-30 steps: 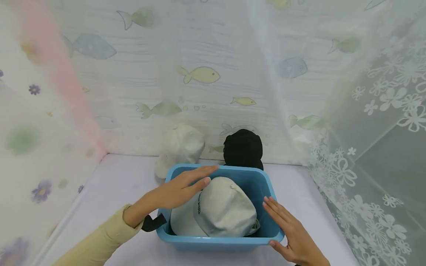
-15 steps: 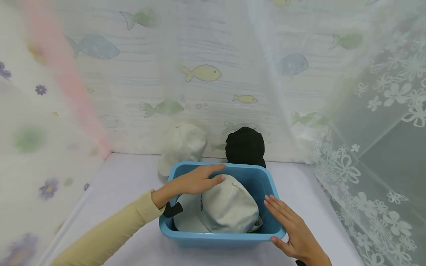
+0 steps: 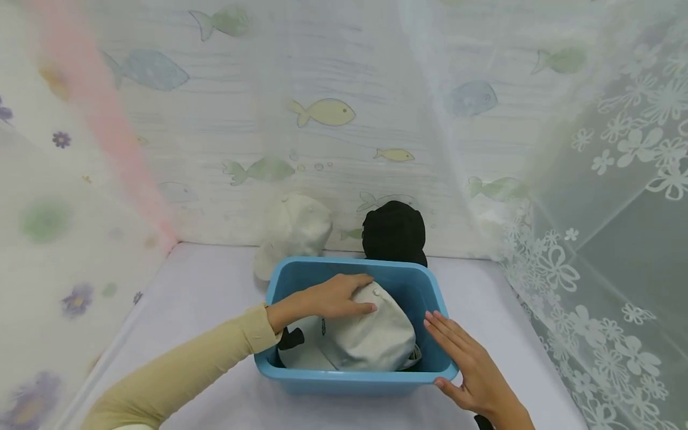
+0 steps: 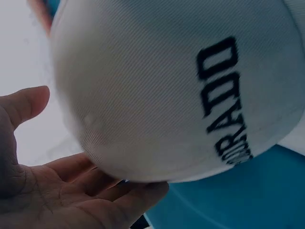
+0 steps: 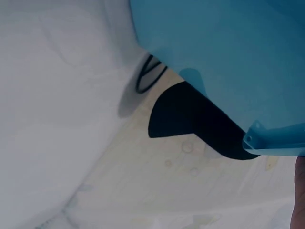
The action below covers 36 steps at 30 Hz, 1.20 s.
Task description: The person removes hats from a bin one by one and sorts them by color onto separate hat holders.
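A pale grey-white cap (image 3: pixel 371 337) lies in a blue plastic bin (image 3: pixel 365 376), its brim toward the left. Dark letters (image 4: pixel 221 100) run across its front. My left hand (image 3: pixel 341 297) reaches over the bin to the top of the crown. In the left wrist view its fingers (image 4: pixel 138 200) lie along the crown's edge while the thumb (image 4: pixel 33 102) stands off the fabric. At the bin's right side, my right hand (image 3: pixel 470 364) rests with straight fingers along the rim and its thumb by the front corner.
Behind the bin stand a white cap (image 3: pixel 301 224) on the left and a black cap (image 3: pixel 395 233) on the right. A white cloth (image 3: pixel 209 298) covers the table. Fish-printed fabric (image 3: pixel 242 119) hangs behind, with a lace-patterned sheer curtain (image 3: pixel 634 286) at right.
My left hand has moved right and slightly down, from above the bin's left part onto the crown of the cap. The right hand has stayed at the bin's rim.
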Available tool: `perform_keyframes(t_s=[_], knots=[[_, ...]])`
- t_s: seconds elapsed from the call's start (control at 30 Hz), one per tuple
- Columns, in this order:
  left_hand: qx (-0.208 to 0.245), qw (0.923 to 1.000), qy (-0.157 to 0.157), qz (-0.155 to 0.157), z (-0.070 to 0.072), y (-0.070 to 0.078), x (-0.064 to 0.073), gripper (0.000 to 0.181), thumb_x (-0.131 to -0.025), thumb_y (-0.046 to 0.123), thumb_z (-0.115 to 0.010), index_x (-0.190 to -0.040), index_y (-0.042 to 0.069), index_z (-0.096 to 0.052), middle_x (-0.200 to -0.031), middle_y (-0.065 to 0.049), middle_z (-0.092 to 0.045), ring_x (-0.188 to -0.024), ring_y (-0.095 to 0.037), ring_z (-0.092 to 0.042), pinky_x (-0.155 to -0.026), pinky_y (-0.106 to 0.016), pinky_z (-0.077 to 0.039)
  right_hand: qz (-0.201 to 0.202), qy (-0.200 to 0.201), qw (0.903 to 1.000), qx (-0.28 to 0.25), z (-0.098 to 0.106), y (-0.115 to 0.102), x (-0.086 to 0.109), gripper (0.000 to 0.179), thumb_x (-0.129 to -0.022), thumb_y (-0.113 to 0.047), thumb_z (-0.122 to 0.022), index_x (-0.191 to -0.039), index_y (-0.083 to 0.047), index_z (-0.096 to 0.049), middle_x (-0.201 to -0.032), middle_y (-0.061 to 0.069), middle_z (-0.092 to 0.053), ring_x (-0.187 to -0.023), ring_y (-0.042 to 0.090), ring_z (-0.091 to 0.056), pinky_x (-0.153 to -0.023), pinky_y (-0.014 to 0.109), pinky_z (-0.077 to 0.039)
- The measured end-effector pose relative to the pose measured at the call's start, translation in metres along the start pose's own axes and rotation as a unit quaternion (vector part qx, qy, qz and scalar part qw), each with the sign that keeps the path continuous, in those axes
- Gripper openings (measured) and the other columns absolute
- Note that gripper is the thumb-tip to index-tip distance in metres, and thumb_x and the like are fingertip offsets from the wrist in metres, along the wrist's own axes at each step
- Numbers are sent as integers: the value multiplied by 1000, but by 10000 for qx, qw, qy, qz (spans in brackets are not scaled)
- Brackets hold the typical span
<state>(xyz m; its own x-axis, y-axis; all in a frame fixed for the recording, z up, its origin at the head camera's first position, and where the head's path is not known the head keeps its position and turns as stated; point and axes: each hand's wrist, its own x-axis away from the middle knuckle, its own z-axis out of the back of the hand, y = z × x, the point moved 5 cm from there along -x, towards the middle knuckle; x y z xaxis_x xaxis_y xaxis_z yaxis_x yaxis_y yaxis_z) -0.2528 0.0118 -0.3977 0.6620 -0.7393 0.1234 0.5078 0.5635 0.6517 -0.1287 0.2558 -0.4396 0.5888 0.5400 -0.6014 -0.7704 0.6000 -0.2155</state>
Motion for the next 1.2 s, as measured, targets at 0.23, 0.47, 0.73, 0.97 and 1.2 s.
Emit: perform_keyframes(t_s=[0.23,0.47,0.73,0.97,1.2], knots=[[-405,9991,-18,90,-9,-3,-5,79,-97,46,-66,-156,2,-37,-162,-17,-35,-151,-33,-33,-120,-50,-34,-359,-353,9986,-156,2,-3,-3,66,-106,-51,-43,-154,-5,-44,-160,8,-43,-152,25,-33,-125,22,-15],[-569,9983,-66,130,-9,-2,-5,78,-99,45,-64,-157,2,-35,-164,-16,-33,-151,-35,-31,-121,-52,-30,-351,-742,9966,-93,5,-2,-11,62,-108,-45,-43,-156,-7,-40,-161,7,-41,-152,25,-32,-125,22,-13],[-326,9994,-94,-121,-9,1,-3,66,-102,34,-61,-155,2,-39,-160,-16,-40,-148,-35,-37,-118,-52,-36,-60,-948,9954,116,5,2,-14,65,-106,-49,-45,-157,-7,-40,-162,8,-40,-152,26,-32,-126,23,-13],[-230,9985,105,-492,-10,2,-3,53,-104,20,-59,-150,-2,-46,-150,-16,-53,-135,-30,-54,-107,-44,-49,10,-1009,9948,98,7,4,-15,68,-105,-51,-45,-157,-7,-39,-162,7,-40,-152,26,-32,-125,22,-12],[-49,9982,239,-554,-5,8,5,46,-105,14,-56,-147,-3,-50,-148,-17,-54,-127,-29,-60,-99,-38,-53,15,-1173,9929,183,5,9,-14,69,-105,-53,-44,-157,-8,-38,-163,7,-38,-152,26,-31,-126,22,-11]])
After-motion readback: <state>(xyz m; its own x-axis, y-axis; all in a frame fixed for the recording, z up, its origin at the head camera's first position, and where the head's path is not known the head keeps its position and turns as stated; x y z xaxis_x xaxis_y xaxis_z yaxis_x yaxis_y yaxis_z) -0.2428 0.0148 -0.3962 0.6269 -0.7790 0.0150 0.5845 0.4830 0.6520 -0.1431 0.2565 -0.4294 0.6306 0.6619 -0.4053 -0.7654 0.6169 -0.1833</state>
